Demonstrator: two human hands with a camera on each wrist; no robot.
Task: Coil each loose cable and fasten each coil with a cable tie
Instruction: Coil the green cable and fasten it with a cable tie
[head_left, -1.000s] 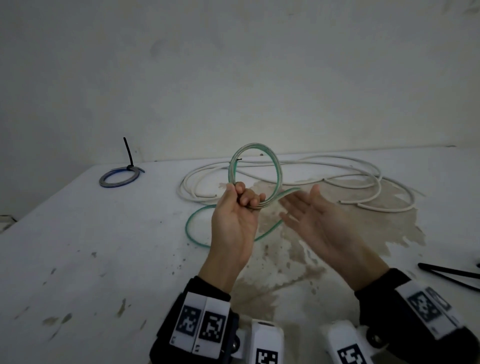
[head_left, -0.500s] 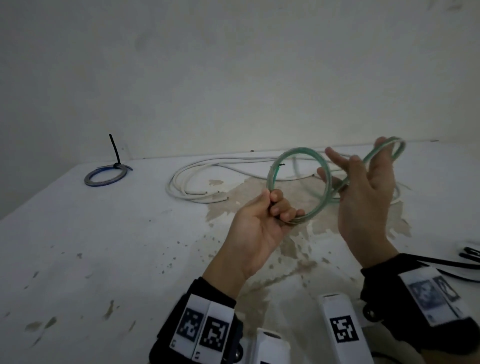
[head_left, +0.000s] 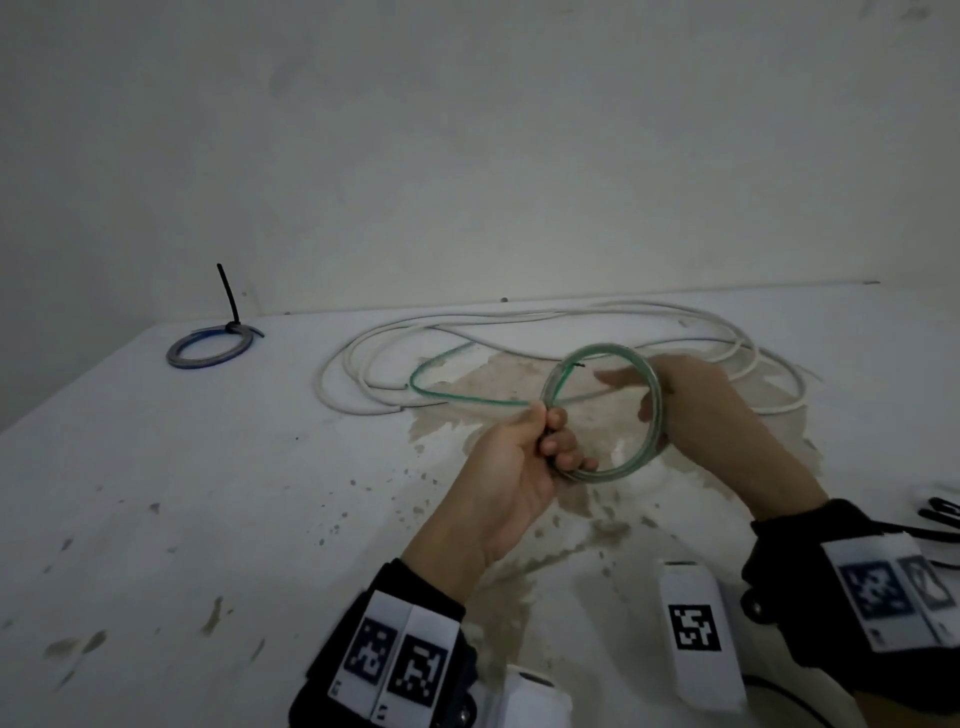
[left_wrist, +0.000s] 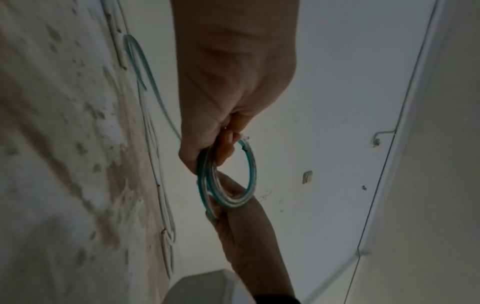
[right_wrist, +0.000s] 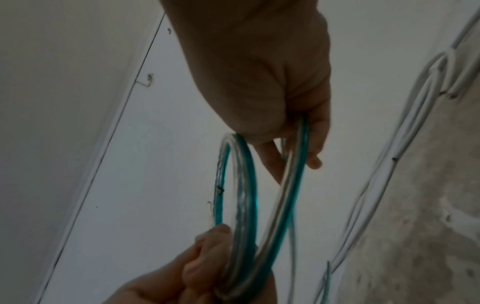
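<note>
A green translucent cable (head_left: 608, 351) is wound into a small coil held above the table (head_left: 208, 493). My left hand (head_left: 519, 462) grips the coil's lower left, fingers curled round the turns. My right hand (head_left: 711, 410) pinches the coil's right side between thumb and fingers. The cable's loose tail (head_left: 415, 382) runs left from my left hand and loops on the table. The left wrist view shows the coil (left_wrist: 252, 170) between both hands. In the right wrist view the turns (right_wrist: 249, 195) pass under the right thumb (right_wrist: 315, 144).
A long white cable (head_left: 467, 319) lies in loose loops across the back of the table. A blue coil (head_left: 208, 351) fastened with a black tie (head_left: 228, 296) sits at the back left. Black cable ties (head_left: 940, 514) lie at the right edge. The wall stands close behind.
My right hand has brought the loop it held up at the right back down onto the coil. The coil has gained a turn and the tail on the table is shorter.
</note>
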